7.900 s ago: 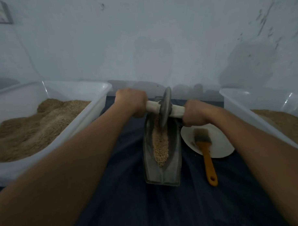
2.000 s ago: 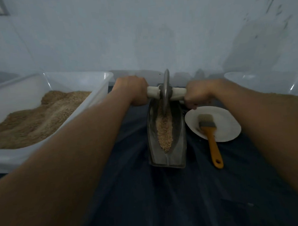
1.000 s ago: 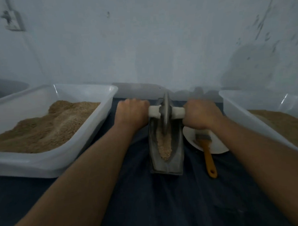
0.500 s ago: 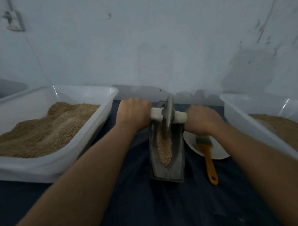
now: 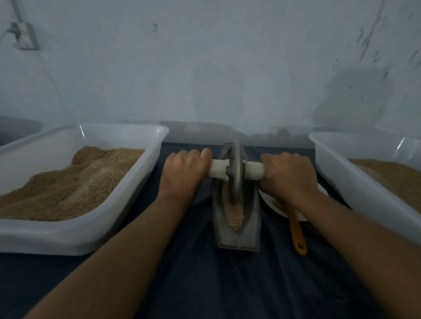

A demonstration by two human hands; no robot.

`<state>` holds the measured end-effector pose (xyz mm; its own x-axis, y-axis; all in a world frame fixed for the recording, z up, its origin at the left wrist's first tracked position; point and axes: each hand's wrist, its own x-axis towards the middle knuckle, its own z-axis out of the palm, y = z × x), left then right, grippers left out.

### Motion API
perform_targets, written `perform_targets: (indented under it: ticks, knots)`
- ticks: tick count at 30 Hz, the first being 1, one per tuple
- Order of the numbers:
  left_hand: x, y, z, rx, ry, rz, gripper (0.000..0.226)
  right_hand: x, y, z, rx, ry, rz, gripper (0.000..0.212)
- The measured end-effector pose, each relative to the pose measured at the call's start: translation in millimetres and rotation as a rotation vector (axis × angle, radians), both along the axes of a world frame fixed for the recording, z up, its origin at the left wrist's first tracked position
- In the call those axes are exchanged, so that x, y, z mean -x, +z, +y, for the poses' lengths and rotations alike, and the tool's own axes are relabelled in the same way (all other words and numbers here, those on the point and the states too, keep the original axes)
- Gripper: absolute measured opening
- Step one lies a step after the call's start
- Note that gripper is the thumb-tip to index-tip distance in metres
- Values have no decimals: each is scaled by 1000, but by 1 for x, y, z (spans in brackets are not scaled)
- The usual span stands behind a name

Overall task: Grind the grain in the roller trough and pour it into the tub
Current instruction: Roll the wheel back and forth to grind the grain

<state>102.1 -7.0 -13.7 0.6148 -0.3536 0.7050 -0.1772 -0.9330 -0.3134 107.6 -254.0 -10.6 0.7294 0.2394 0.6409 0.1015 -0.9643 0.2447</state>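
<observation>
1. Fingers of the left hand (image 5: 185, 175) are curled over the left end of the white handle (image 5: 218, 170), knuckles up, gripping it; the bare stretch of handle shows between this hand and the disc.
2. Fingers of the right hand (image 5: 287, 178) wrap the right end of the same handle in a clenched grasp, with a short white length (image 5: 254, 172) showing between fist and disc.
3. Between the two fists stands the grey roller wheel (image 5: 235, 172), upright on its edge, its lower rim down in the trough and touching the grain.
4. Grain (image 5: 234, 214) lies as a pale tan strip along the groove of the roller trough (image 5: 251, 227), from under the wheel toward the near end; the wheel sits at the trough's far half.
5. The trough is a dark metal boat-shaped piece lying lengthwise, near to far, on a dark blue cloth (image 5: 209, 286) that covers the work surface.
6. Just right of the trough, partly under the right wrist, is a white plate (image 5: 277, 208), and a brush with an orange handle (image 5: 298, 237) lies across it, handle end pointing near; its bristles are hidden by the hand.
7. Left of the hands is a white plastic tub (image 5: 76, 238) heaped with tan ground grain (image 5: 69, 185).
8. At the right edge stands a second white tub (image 5: 363, 189), also holding tan grain (image 5: 401, 179).
9. Behind everything rises a pale, scuffed wall (image 5: 213, 63), with a small fitting and cable (image 5: 25, 35) at upper left.
</observation>
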Motion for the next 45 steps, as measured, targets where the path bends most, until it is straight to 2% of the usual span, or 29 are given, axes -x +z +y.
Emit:
perform_targets:
  ticks: [2, 5, 10, 12, 15, 17, 19, 21, 23, 25, 28, 30, 33, 36, 38, 42, 45]
  knots:
    - [-13, 10, -5, 12, 51, 165, 13, -17, 16, 0, 4, -54, 237, 22]
    - [-42, 32, -14, -31, 108, 346, 22, -43, 37, 0, -86, -68, 574, 19]
    - [-74, 65, -21, -61, 103, 620, 41, -55, 46, 3, -232, -102, 772, 11]
    - [-73, 66, -19, -61, 93, 643, 42, -51, 47, 4, -244, -99, 786, 9]
    - [-60, 51, -14, -68, 81, 485, 31, -37, 45, 7, -212, -107, 688, 16]
    - [-40, 33, -9, -17, 31, 289, 22, -20, 36, 8, -196, -121, 538, 21]
    - [-17, 14, -6, 38, -12, 122, 11, 0, 21, 9, -90, -106, 286, 24]
    - [1, -2, -1, 108, -60, -15, 13, 20, 8, 12, 17, -43, 42, 26]
    - [10, -12, 5, 133, -92, -60, 18, 34, 4, 14, 19, 39, -106, 26]
    - [11, -15, 9, 127, -105, -75, 19, 38, 0, 13, 33, 75, -150, 22]
    - [6, -10, 4, 153, -104, -42, 23, 31, -4, 12, 18, 14, -137, 20]
    - [-4, -5, 0, 141, -64, 51, 23, 19, -1, 10, 22, -49, -67, 22]
    - [-27, 10, -3, 116, 14, 229, 13, -12, 16, 6, 9, -84, 200, 22]
    - [-54, 29, -9, 54, 88, 416, 23, -47, 36, 2, -84, -58, 506, 20]
    - [-68, 42, -12, 22, 111, 536, 29, -63, 43, 0, -148, -45, 640, 20]
    - [-79, 62, -16, 7, 105, 676, 28, -73, 47, -6, -200, -50, 724, 20]
    - [-74, 60, -19, -49, 88, 587, 24, -61, 34, -9, -184, -61, 658, 20]
